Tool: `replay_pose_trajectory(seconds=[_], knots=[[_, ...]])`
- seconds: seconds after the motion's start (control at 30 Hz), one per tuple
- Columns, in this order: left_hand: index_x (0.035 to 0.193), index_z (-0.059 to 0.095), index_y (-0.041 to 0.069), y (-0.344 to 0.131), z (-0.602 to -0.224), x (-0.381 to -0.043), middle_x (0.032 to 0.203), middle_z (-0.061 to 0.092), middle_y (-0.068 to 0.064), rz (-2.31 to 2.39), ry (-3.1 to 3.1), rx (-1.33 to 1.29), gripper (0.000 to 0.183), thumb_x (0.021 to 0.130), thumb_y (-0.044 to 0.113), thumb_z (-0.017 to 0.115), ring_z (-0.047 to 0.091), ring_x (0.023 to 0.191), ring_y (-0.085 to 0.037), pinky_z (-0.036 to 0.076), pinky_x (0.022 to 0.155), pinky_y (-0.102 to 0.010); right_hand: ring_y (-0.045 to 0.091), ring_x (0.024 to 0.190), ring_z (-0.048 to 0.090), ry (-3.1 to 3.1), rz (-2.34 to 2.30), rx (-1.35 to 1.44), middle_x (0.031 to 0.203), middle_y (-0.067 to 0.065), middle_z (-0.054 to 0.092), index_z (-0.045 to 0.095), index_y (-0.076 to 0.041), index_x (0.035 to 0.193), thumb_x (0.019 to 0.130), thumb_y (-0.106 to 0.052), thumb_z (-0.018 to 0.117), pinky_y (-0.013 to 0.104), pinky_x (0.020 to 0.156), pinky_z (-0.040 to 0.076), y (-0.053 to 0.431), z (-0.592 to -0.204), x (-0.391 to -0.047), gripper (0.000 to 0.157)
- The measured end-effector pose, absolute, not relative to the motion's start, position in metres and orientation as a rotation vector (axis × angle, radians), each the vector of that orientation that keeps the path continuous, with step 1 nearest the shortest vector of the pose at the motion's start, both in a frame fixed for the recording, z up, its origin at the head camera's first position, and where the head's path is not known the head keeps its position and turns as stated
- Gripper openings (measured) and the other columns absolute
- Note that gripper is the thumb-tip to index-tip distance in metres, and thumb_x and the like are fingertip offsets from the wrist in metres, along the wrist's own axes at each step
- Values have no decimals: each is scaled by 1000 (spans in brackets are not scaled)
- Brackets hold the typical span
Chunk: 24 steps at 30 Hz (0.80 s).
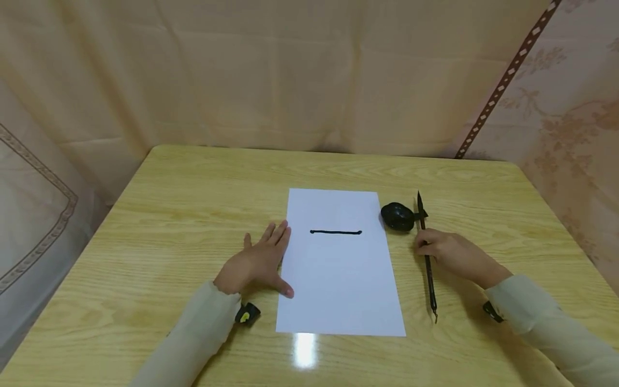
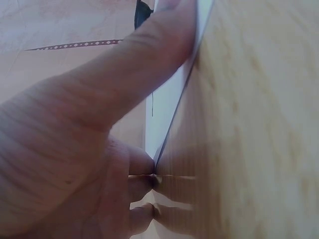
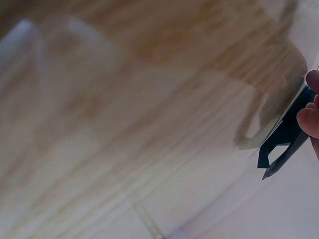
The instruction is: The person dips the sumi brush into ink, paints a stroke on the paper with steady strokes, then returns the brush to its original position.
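A white sheet of paper (image 1: pixel 338 285) lies on the table, with one horizontal black stroke (image 1: pixel 336 232) across its upper half. My left hand (image 1: pixel 263 260) rests flat with spread fingers along the sheet's left edge, the thumb on the paper. In the left wrist view the thumb (image 2: pixel 149 50) presses near the paper's edge (image 2: pixel 167 99). My right hand (image 1: pixel 447 252) pinches the black shaft of a writing brush (image 1: pixel 429 279) right of the sheet. The brush's dark tip points away from me, overlapping the short arm of a rounded black ink dish (image 1: pixel 398 217).
The wood-grain table (image 1: pixel 169 242) ends at the back against a beige curtain (image 1: pixel 266 80). Patterned cloth (image 1: pixel 575 97) hangs at the right. Dark wrist devices show below both cuffs, the left one (image 1: pixel 247 314) close to the sheet's lower left.
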<state>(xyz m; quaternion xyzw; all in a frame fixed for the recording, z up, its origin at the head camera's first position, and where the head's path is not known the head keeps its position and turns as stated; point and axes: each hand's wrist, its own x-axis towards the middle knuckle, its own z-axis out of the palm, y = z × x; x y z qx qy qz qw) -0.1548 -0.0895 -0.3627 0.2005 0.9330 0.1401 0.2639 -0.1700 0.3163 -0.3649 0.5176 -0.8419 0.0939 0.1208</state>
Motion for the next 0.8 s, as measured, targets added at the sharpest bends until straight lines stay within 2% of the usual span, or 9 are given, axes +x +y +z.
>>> replay_pose_trajectory(seconds=[0.13, 0.37, 0.8], knots=[[153, -1, 6, -89, -362, -154, 160, -15, -7, 389, 2527, 538, 131, 64, 53, 82, -13, 147, -31, 0, 105, -74, 16, 86, 61, -2464, 266, 1511, 99, 3, 57, 73, -5, 84, 57, 20, 74, 17, 72, 47, 318, -366, -170, 37], [153, -1, 6, -89, -364, -154, 160, -14, -6, 391, 2529, 536, 131, 64, 52, 83, -12, 147, -30, 0, 105, -74, 21, 88, 63, -2510, 198, 1479, 101, 5, 61, 73, -6, 84, 60, 18, 74, 28, 69, 53, 319, -366, -169, 34], [153, -2, 5, -87, -361, -155, 160, -15, -7, 361, 2521, 529, 132, 64, 53, 82, -13, 147, -30, 1, 105, -74, 23, 88, 66, -2503, 173, 1473, 102, 6, 64, 73, -6, 85, 59, 16, 75, 31, 70, 55, 322, -367, -170, 34]])
